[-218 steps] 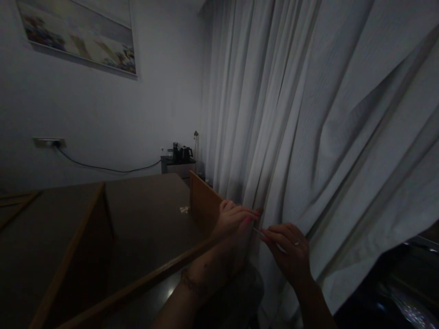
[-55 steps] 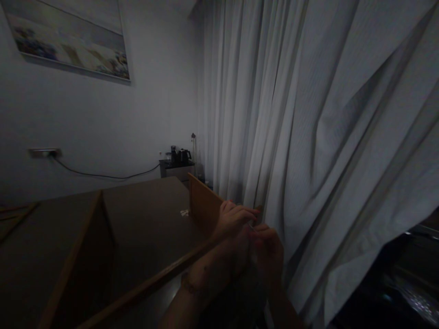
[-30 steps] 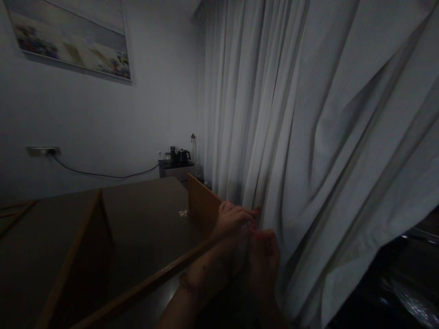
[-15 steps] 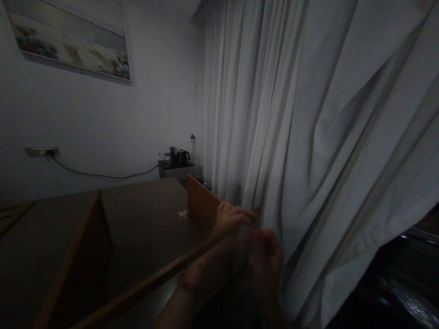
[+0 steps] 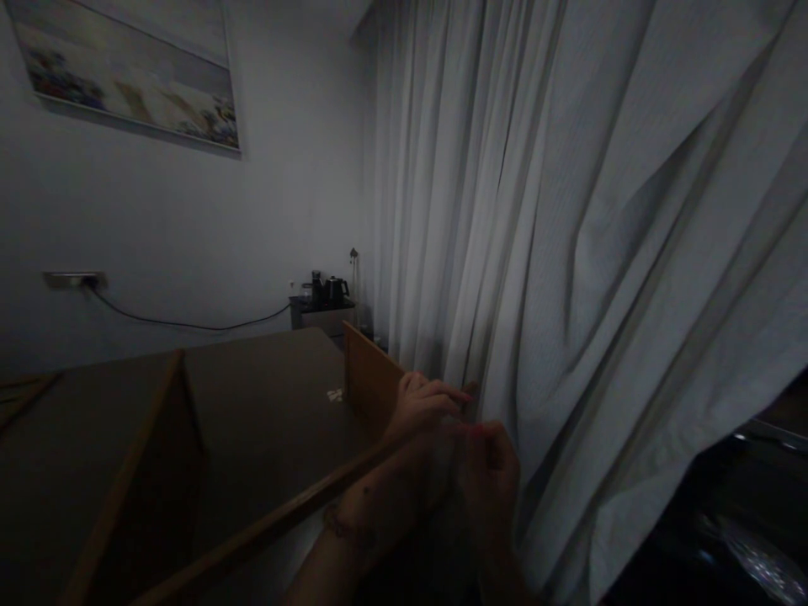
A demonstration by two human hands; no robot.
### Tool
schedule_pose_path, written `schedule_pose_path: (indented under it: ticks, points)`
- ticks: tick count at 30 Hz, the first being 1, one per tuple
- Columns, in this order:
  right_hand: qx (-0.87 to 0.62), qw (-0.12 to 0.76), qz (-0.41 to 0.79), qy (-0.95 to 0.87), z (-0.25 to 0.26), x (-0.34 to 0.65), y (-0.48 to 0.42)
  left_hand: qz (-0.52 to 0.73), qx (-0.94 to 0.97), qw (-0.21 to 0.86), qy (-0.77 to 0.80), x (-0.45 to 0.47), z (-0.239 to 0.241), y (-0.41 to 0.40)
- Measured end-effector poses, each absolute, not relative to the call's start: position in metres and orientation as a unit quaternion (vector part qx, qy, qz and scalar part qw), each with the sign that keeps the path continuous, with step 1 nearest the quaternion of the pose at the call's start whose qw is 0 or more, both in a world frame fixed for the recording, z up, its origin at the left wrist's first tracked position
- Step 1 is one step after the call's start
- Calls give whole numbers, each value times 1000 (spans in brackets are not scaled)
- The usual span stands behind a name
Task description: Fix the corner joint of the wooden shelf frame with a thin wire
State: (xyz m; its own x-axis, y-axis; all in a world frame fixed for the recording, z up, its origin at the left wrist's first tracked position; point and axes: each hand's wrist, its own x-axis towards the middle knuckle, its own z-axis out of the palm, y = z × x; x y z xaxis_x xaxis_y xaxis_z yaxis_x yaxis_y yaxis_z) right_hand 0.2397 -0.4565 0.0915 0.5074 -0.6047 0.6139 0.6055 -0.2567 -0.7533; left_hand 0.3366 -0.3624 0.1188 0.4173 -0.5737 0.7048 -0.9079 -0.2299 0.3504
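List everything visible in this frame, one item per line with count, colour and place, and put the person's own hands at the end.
wooden panel: one, brown, upright at the corner of the cabinet, under the left hand
cabinet: one, dark brown with lighter edges, lying across the lower left
small pale pieces: a few, whitish, on the cabinet surface beside the panel
curtain: one, pale grey, filling the right side
painting: one, pale with blue and tan, on the wall upper left
cable: one, black, along the wall
kettle: one, dark, on a far side table
left hand: one, resting on the panel's top corner
right hand: one, fingers curled beside the left hand; contents too dark to tell
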Motion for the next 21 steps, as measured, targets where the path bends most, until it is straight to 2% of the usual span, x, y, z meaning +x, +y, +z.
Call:
schedule_pose_path:
  ticks: [4,14,17,21]
  points:
    - [-650,564,-507,-45,88,240,-467,217,748,389,-493,329,124,-358]
    - [-725,383,-555,-143,88,237,-492,234,728,405,-501,336,120,-363]
    - [-732,308,-587,-157,94,236,-497,225,731,414,-494,328,126,-360]
    - [-735,162,-630,-189,100,234,-506,209,718,451,-487,308,134,-352]
